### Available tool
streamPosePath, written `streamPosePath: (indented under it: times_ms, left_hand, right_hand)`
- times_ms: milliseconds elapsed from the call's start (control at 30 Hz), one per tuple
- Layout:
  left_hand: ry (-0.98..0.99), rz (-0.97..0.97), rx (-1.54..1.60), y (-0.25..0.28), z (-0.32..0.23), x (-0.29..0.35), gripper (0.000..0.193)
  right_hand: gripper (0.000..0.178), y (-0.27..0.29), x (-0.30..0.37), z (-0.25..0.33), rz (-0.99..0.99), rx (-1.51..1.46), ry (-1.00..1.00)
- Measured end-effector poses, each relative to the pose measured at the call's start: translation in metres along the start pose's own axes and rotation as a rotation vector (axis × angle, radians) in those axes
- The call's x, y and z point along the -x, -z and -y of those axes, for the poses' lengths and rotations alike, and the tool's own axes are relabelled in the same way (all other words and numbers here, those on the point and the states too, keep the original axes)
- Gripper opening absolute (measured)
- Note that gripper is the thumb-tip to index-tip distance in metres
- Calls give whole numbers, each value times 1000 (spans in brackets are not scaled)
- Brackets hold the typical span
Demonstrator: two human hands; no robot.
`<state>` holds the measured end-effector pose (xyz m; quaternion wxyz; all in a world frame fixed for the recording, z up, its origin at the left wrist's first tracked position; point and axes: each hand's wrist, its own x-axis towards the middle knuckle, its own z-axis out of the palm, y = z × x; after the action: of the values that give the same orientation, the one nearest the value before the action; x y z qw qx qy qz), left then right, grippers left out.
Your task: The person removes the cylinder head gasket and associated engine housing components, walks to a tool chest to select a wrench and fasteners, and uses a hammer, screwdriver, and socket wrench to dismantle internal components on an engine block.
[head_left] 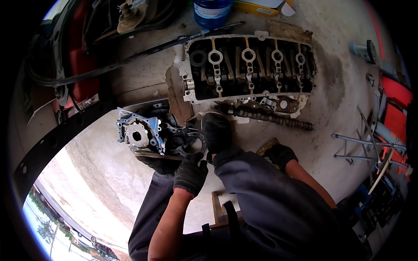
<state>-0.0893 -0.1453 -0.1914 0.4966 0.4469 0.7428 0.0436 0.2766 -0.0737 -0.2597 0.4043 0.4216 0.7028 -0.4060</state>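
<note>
My left hand (190, 175), in a dark knit glove, grips the near edge of a dark metal engine part (177, 140) with a round opening. Joined to or lying against that part is a round pump housing (137, 133) with blue sealant along its flange. Both sit on the floor between my shoes. My right hand (281, 155), also gloved, is low beyond my right knee. Its fingers appear closed on a yellow-brown object (266, 147), partly hidden and too unclear to name.
A cylinder head (219, 93) lies ahead, with a camshaft (272, 118) just nearer. A black hose (126, 65) curves across the left. At the back stands a blue container (212, 13). Metal tools (365, 145) and red cases (396, 93) lie to the right.
</note>
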Motion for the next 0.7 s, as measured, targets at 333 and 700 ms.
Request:
streamPosePath:
  times_ms: [333, 700]
  left_hand:
    - [-48, 43, 103, -19, 18, 6, 27]
    - [109, 91, 314, -34, 48, 7, 26]
  right_hand:
    - [57, 10, 34, 3, -169, -268, -415]
    - [58, -17, -2, -8, -24, -90, -274]
